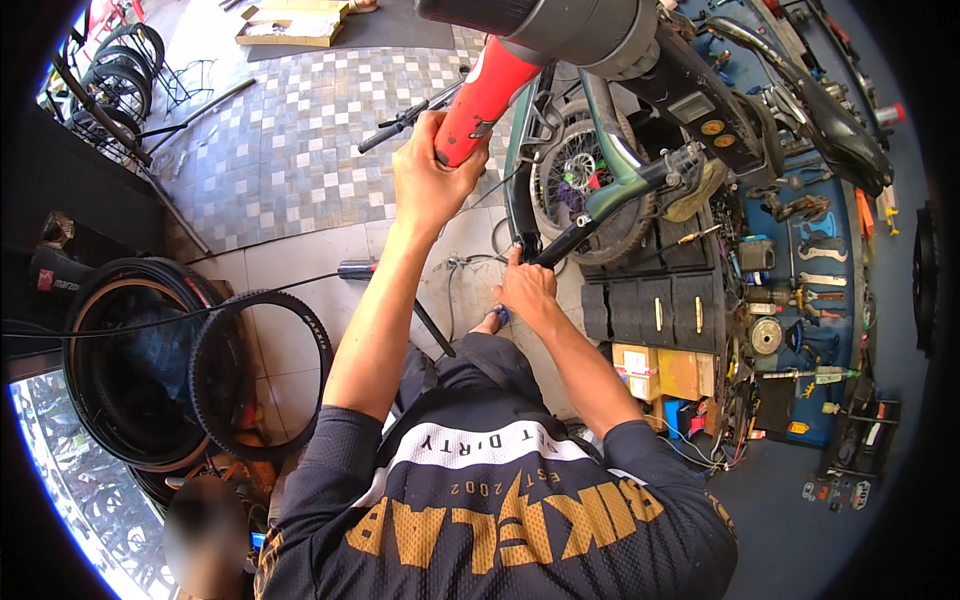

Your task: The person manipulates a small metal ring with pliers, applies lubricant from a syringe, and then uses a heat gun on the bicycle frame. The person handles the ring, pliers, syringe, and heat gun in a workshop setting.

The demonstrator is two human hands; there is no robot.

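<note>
My left hand point(438, 175) is wrapped round the red tube point(470, 115) of what looks like a bike repair stand. Its black clamp head point(600, 35) hangs over the top of the view, with a small display box point(700, 115) beside it. Below it is a bicycle frame point(620, 175) in dark green and black. My right hand point(527, 290) reaches to the frame's low black joint, index finger stretched out against it and thumb apart. Its other fingers are partly hidden. Behind the frame stands a knobbly-tyred wheel point(585, 175); a black saddle point(830, 130) is at the upper right.
On the left lie several loose tyres point(262, 375), with more wheels point(120, 85) at the far left. A blue tool board point(825, 270) with hanging tools runs along the right, beside black drawers point(650, 310) and cardboard boxes point(675, 372). A cable point(170, 330) crosses the left side.
</note>
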